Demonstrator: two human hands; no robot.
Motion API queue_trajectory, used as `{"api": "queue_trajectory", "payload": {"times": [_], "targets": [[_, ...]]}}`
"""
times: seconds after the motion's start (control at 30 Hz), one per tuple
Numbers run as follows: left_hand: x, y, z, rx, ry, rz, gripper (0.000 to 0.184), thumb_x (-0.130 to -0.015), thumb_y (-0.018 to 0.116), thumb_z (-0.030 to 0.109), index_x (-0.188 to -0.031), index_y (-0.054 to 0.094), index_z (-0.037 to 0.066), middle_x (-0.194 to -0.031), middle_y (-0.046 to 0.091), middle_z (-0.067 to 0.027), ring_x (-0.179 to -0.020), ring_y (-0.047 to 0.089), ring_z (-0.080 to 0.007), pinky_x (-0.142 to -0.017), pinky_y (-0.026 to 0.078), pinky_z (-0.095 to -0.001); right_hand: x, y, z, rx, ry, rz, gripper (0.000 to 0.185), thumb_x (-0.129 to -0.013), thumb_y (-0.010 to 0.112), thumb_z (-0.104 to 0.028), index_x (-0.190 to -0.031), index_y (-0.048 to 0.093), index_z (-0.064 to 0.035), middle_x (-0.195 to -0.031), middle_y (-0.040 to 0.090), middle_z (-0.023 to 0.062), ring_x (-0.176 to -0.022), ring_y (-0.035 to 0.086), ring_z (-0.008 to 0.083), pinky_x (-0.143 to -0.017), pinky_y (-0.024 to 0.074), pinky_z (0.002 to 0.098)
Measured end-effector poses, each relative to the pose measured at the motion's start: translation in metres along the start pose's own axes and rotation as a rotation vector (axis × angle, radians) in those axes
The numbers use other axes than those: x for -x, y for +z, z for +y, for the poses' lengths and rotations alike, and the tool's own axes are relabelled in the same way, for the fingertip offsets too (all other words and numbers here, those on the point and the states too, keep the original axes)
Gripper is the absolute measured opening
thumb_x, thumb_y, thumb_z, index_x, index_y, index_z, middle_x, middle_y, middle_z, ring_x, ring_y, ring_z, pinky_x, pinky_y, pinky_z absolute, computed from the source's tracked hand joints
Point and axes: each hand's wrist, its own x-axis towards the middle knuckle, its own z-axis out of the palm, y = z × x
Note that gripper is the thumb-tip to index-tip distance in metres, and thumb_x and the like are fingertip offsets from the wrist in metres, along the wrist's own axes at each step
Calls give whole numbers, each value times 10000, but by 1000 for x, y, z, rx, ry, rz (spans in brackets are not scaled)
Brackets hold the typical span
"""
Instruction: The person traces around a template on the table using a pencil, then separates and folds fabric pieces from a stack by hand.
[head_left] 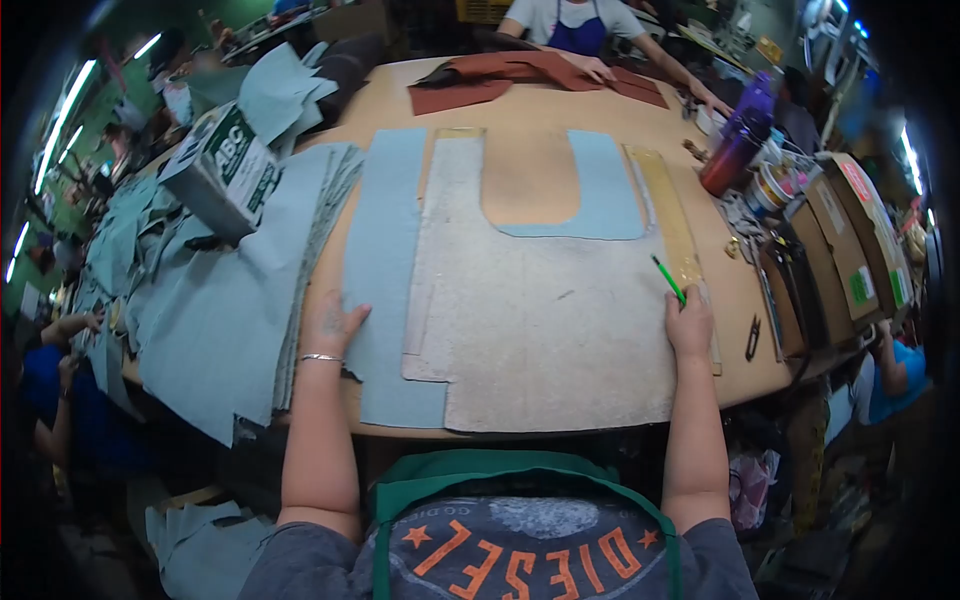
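My right hand is closed around a green pen, whose tip points up and to the left. That hand rests at the right edge of a large pale grey pattern board with a U-shaped cutout at its far side. Light blue material lies beneath the board and shows along its left side and inside the cutout. My left hand, with a bracelet at the wrist, lies at the left edge of the blue material, thumb apart from the fingers. It holds nothing that I can see.
Stacked grey-green sheets cover the table's left, with an ABC can on top. A yellowish strip, small snips, a purple-red bottle and cardboard boxes are at right. Across the table, a person touches brown-red pieces.
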Motion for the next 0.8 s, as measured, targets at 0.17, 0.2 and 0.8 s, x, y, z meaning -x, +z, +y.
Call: {"api": "queue_trajectory", "payload": {"times": [0.17, 0.2, 0.8], "targets": [[2, 4, 20, 783, 158, 93, 354, -718, 606, 248, -864, 551, -70, -807, 585, -191, -725, 553, -323, -684, 433, -342, 1, 3, -3, 10, 84, -72, 206, -769, 560, -201, -753, 499, -5, -736, 541, 210, -719, 519, 382, -642, 402, 427], [4, -4, 38, 1232, 47, 27, 323, -719, 595, 225, -855, 557, -65, -795, 587, -168, -716, 556, -289, -675, 431, -327, 1, 5, 0, 21, 77, -46, 213, -772, 555, -208, -766, 499, -2, -736, 540, 214, -720, 520, 381, -639, 402, 424], [263, -322, -380, 427, -244, 1537, 371, -821, 482, 323, -1000, 538, 3, -975, 563, -114, -843, 552, -220, -746, 455, -342, -15, 23, 42, 169, -15, -65, 335, -833, 511, -297, -902, 511, 31, -811, 545, 224, -738, 505, 358, -672, 410, 381]]}}
